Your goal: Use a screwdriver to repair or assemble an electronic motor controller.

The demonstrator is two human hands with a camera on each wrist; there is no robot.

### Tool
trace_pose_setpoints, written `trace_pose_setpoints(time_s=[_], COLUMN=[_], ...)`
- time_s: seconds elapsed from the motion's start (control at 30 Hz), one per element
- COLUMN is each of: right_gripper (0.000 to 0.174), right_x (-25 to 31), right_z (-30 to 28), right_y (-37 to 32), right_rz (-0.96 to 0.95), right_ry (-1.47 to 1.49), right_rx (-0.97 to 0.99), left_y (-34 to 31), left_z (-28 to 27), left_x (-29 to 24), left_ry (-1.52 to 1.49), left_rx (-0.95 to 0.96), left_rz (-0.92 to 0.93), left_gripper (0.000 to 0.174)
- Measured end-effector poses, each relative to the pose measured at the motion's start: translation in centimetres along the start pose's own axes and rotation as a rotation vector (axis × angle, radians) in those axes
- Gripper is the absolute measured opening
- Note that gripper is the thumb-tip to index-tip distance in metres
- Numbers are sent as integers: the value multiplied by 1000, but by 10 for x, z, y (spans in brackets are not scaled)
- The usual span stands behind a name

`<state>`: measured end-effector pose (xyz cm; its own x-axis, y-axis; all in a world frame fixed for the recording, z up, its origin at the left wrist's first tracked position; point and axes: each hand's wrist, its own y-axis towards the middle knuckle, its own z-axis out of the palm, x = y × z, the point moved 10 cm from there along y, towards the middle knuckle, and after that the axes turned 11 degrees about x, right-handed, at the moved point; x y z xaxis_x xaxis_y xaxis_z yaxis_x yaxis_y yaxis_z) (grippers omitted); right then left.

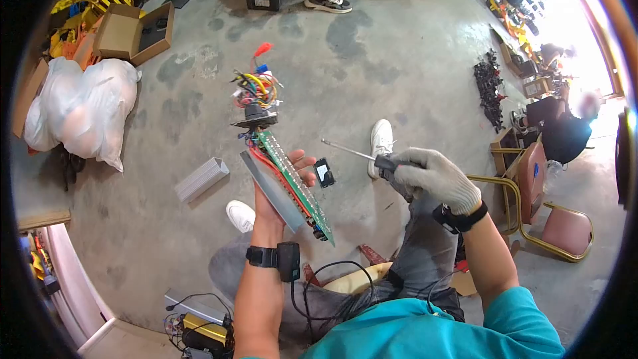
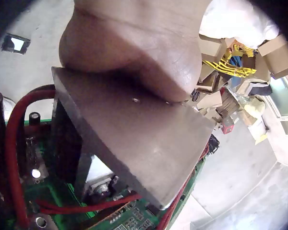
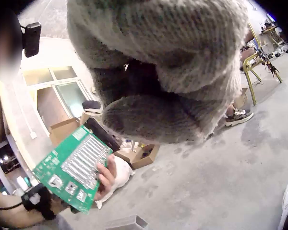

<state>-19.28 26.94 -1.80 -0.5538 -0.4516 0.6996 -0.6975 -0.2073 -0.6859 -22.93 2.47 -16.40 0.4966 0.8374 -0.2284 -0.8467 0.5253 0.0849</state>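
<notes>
My bare left hand [image 1: 266,211] grips a long green circuit board [image 1: 297,187] with a grey metal plate [image 1: 272,193] along its side. Red wires run between the board and plate, and a bundle of coloured wires [image 1: 256,86] rises from the far end beyond a black round part [image 1: 258,117]. In the left wrist view the palm lies against the metal plate [image 2: 149,139]. The right wrist view shows rows of solder on the board's face [image 3: 62,170]. In its knit glove, my right hand [image 1: 438,178] holds a screwdriver [image 1: 387,162], the shaft pointing left towards the board, apart from it.
On the floor lie an aluminium housing [image 1: 203,181] and a small black part [image 1: 324,173]. White plastic bags [image 1: 83,110] and an open cardboard box [image 1: 136,36] stand at left. A gold-coloured unit with cables [image 1: 205,329] is at lower left; chairs [image 1: 565,231] stand at right.
</notes>
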Motion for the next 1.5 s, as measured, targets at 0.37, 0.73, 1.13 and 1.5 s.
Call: trace_pose_setpoints(time_s=[0.37, 0.73, 1.13, 1.5], right_gripper=[35, 36, 38, 36], right_x=[-1, -6, 4, 7], right_z=[36, 34, 34, 36], right_y=[-56, -61, -65, -61], right_rz=[9, -11, 3, -37], right_ry=[-29, -20, -117, -155], right_rx=[-14, -56, -91, -110], left_y=[5, 7, 7, 7], left_z=[22, 24, 19, 17], left_x=[14, 14, 15, 12], left_ry=[-32, -34, 18, 57], left_rx=[129, 126, 83, 14], left_rz=[-93, -107, -115, -88], left_gripper=[68, 71, 83, 89])
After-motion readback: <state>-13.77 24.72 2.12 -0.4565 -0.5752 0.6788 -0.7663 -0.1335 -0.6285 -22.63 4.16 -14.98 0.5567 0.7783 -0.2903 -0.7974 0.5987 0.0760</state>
